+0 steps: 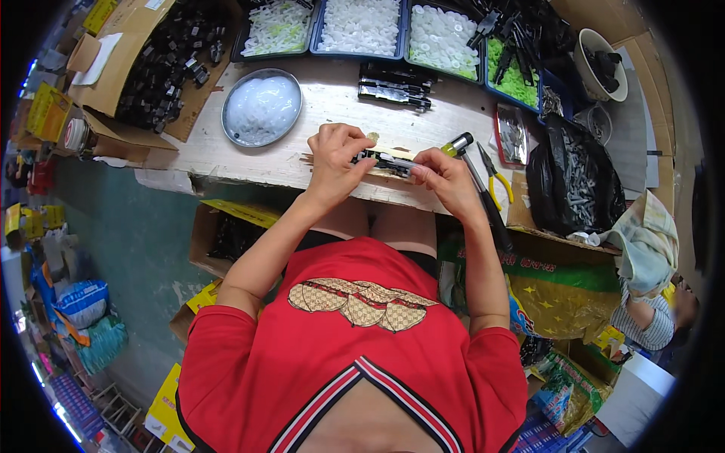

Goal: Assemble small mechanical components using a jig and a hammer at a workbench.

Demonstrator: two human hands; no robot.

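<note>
At the front edge of the bench, both my hands work on a slim black part with metal along it (389, 161); its kind is unclear. My left hand (334, 162) closes on its left end, thumb pressed against it. Fingers and thumb of my right hand (447, 180) pinch its right end. Beneath it lies a worn strip of wood or card, partly covered by my hands. Right beside my right hand lies a hammer (483, 181) with a yellow-green and metal head end and a black handle. Pliers with yellow handles (498, 180) lie just past it.
A round metal bowl (225, 113) holds a pale, glossy mass. Along the back stand trays of white and green plastic pieces (359, 29). Similar black parts (394, 89) lie before them. A carton of black pieces (170, 72) stands left, a black bag of metal pieces (578, 181) right.
</note>
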